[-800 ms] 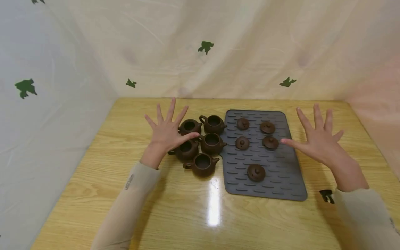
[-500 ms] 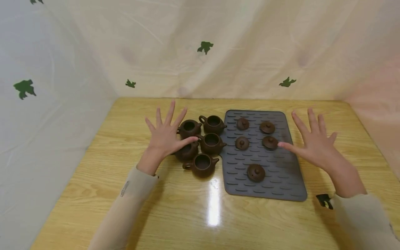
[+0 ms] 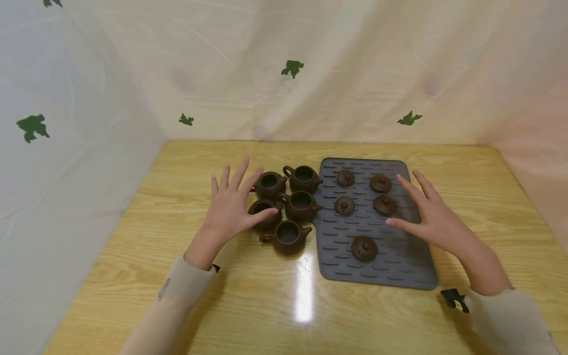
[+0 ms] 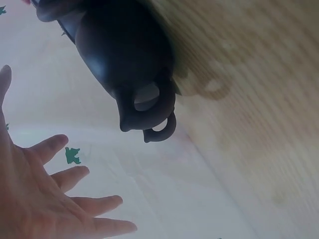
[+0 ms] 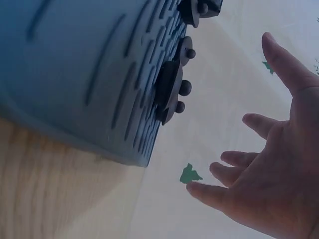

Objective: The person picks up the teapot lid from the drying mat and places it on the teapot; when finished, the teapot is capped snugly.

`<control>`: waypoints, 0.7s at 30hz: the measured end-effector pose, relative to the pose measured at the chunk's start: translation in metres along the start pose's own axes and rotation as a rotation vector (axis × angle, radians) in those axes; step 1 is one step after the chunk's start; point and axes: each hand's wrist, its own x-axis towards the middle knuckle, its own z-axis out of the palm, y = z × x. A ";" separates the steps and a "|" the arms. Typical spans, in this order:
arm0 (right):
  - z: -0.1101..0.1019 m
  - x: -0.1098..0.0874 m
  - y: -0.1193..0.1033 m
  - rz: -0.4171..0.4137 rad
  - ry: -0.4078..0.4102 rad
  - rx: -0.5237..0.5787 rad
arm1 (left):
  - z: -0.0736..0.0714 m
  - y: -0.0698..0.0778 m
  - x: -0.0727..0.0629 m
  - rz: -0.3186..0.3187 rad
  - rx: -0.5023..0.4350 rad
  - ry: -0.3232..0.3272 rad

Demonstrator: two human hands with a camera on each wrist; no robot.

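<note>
Teapots (image 3: 301, 213) and lids (image 3: 344, 206) set apart, nothing yet in hand.
Compared with half a second earlier: left hand (image 3: 224, 209) brought slightly lower, above the leftmost teapots; right hand (image 3: 437, 222) lower too and shifted inward across the right edge of the grey ridged mat (image 3: 399, 268). Fingers (image 3: 238, 173) of both hands less widely splayed, parted and gently bent, holding nothing; in both wrist views, apart from teapots and lids alike. Five lidless teapots upright, clustered on the counter (image 3: 248, 305) just left of the mat; five lids knob-up on the mat, two at back, two midway, one in front, unmoved. Probable meaning: a turn from spreading to reaching, handling not yet begun.
</note>
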 end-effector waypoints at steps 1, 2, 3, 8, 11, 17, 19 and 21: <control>0.001 0.000 -0.001 -0.003 -0.006 0.000 | 0.000 0.000 -0.002 0.007 -0.006 0.005; 0.003 0.000 -0.002 -0.008 -0.011 0.002 | 0.000 0.000 -0.005 0.016 -0.015 0.013; 0.003 0.000 -0.002 -0.011 -0.015 0.000 | 0.000 0.000 -0.007 0.027 -0.021 0.022; 0.008 0.000 -0.008 -0.053 -0.027 -0.001 | 0.001 0.001 -0.017 0.092 -0.064 0.088; 0.011 0.000 -0.010 -0.093 -0.022 0.001 | 0.003 0.002 -0.022 0.112 -0.106 0.102; 0.019 -0.001 -0.015 -0.161 -0.002 0.010 | 0.007 0.005 -0.030 0.120 -0.182 0.082; 0.022 -0.001 -0.016 -0.176 -0.011 0.027 | 0.008 0.007 -0.032 0.122 -0.204 0.074; 0.024 -0.001 -0.017 -0.189 -0.031 0.050 | 0.010 0.008 -0.034 0.127 -0.219 0.070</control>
